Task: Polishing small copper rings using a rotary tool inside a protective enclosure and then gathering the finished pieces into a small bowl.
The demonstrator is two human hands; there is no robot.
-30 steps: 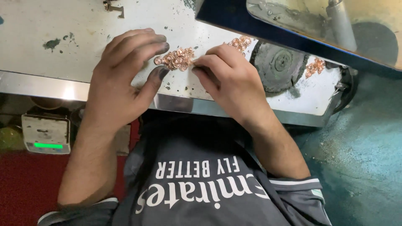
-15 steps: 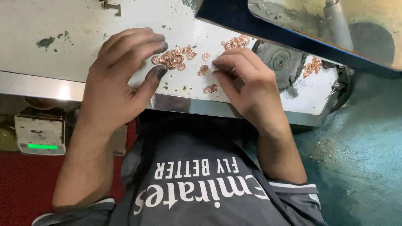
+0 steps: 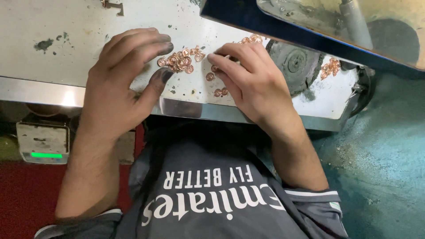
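A cluster of small round copper pieces [image 3: 180, 60] lies on the worn white metal table [image 3: 53, 48]. My left hand [image 3: 119, 84] rests flat beside it, its dirty fingertips touching the cluster's left side and the thumb just below it. My right hand [image 3: 252, 82] sits to the right, with fingers bent and the index finger pointing at the cluster. Whether it pinches a piece is hidden. A few loose copper pieces [image 3: 220, 92] lie near the table's front edge, under my right hand.
A dark round disc [image 3: 294, 64] of a machine sits right of my right hand, under a blue-edged guard [image 3: 265, 31]. More copper pieces [image 3: 330, 67] lie beyond it. Below the table stand a small device with a green light [image 3: 44, 144], a red mat [image 3: 22, 194] and teal floor [image 3: 385, 168].
The tight pile between my hands has spread out, with a few pieces now loose toward the front edge. My right hand has drawn slightly right, away from the cluster.
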